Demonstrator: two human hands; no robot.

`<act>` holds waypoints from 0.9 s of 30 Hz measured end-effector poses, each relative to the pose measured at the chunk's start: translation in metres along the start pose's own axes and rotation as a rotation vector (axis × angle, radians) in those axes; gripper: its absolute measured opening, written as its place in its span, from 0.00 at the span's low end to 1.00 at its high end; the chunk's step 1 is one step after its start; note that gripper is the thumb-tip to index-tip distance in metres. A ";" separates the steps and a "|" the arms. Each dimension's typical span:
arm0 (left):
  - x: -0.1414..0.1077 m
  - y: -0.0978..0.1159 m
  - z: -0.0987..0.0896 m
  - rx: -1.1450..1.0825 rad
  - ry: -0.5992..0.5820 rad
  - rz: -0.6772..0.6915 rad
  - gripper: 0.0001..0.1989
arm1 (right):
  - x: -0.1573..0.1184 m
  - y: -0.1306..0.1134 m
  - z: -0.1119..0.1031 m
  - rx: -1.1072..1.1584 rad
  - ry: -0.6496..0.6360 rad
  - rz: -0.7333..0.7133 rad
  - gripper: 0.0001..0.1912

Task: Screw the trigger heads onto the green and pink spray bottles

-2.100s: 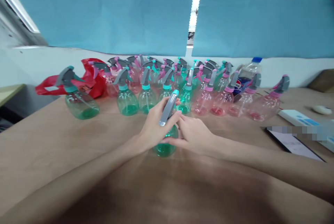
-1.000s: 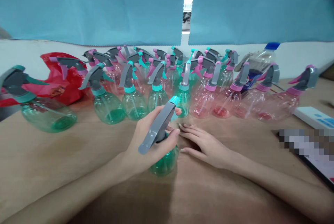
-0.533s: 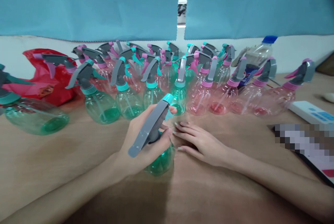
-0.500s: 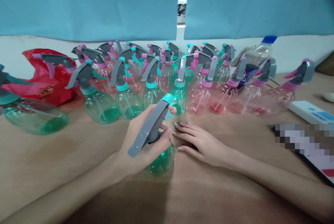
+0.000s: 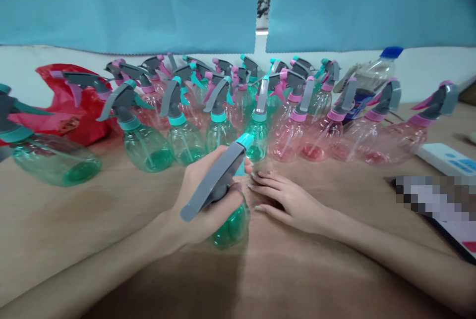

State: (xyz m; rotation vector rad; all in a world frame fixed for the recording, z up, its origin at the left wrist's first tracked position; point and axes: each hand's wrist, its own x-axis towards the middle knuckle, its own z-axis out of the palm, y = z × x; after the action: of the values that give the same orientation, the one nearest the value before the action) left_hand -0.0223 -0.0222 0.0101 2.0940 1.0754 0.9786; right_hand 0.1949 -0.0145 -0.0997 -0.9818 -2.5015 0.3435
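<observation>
My left hand [image 5: 201,200] is wrapped round the neck of a green spray bottle [image 5: 232,225] with a grey and turquoise spray head. The bottle stands on the brown table [image 5: 290,279], its nozzle pointing away and to the right. My right hand [image 5: 297,202] lies palm down on the table just right of that bottle, fingers spread, holding nothing. Behind my hands stand green spray bottles [image 5: 148,153] on the left and middle, and pink ones [image 5: 286,143] on the right, with more rows at the back.
A red plastic bag [image 5: 85,116] sits behind the left bottles. A large clear bottle with a blue cap [image 5: 391,52] stands at the back right. A white box [image 5: 442,158] and a dark-edged flat item, partly pixelated [image 5: 442,225], lie at the right.
The view has shifted slightly, so the rows of bottles sit a little further right and higher. My left hand keeps its grip, and my right hand still lies flat.
</observation>
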 end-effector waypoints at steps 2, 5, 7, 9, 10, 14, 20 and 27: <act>0.000 -0.001 0.000 -0.039 0.016 0.036 0.09 | 0.000 0.000 0.000 -0.003 0.001 0.001 0.25; 0.000 -0.004 -0.001 -0.071 0.034 0.087 0.07 | 0.000 0.001 0.001 -0.012 -0.002 0.001 0.25; -0.001 -0.005 -0.002 -0.066 0.028 0.102 0.06 | 0.000 0.001 0.001 -0.015 -0.002 0.000 0.25; -0.001 -0.006 -0.003 -0.045 0.025 0.089 0.06 | 0.000 0.001 0.001 -0.008 0.003 0.000 0.25; -0.001 -0.005 -0.004 -0.032 0.021 0.074 0.06 | 0.000 0.001 0.001 -0.002 0.004 0.000 0.25; 0.000 -0.001 -0.002 0.014 0.005 -0.012 0.12 | 0.000 0.000 0.000 0.011 0.006 0.004 0.25; 0.002 -0.006 0.005 0.007 0.097 -0.047 0.19 | 0.001 -0.001 -0.001 -0.001 -0.010 0.007 0.25; 0.007 -0.019 0.008 0.062 0.144 -0.012 0.24 | 0.001 0.000 -0.001 -0.003 -0.005 0.006 0.26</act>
State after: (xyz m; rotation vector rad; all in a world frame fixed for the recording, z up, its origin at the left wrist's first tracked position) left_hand -0.0207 -0.0079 -0.0069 2.0899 1.2019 1.1172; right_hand 0.1944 -0.0140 -0.0987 -0.9914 -2.5044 0.3449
